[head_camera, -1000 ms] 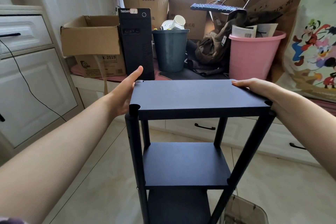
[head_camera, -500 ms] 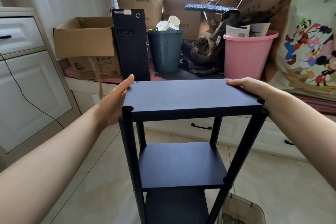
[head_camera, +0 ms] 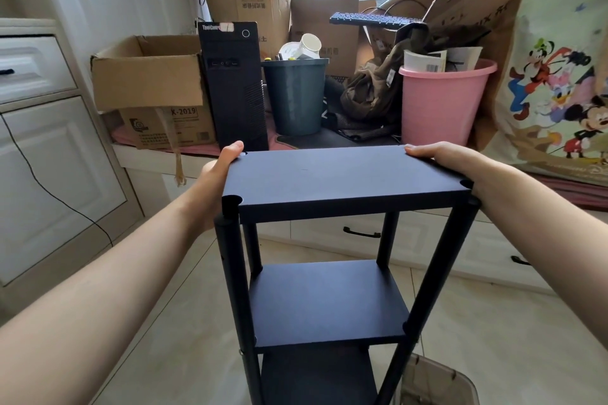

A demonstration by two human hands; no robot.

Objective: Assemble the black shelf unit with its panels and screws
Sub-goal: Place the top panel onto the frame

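Observation:
The black shelf unit stands on the floor in front of me, with a middle shelf [head_camera: 325,299] and a lower shelf [head_camera: 316,375] between its posts. The top panel [head_camera: 342,177] lies across the post tops, its corner notches at the front left post [head_camera: 233,273] and front right post [head_camera: 437,273]. My left hand [head_camera: 215,181] presses flat against the panel's left edge, thumb near the far corner. My right hand [head_camera: 450,163] lies over the right edge with straight fingers pointing to the far corner. No screws are in view.
A window bench behind the unit carries a cardboard box [head_camera: 148,76], a black computer tower [head_camera: 235,85], a dark bin [head_camera: 294,95], a pink bucket [head_camera: 441,105] and a cartoon-print bag [head_camera: 559,76]. White cabinets [head_camera: 49,158] stand left. A clear plastic container [head_camera: 434,385] sits by the unit's right foot.
Both hands stay on the two side edges of the top panel. The view has shifted a little; the panel and posts show no clear movement.

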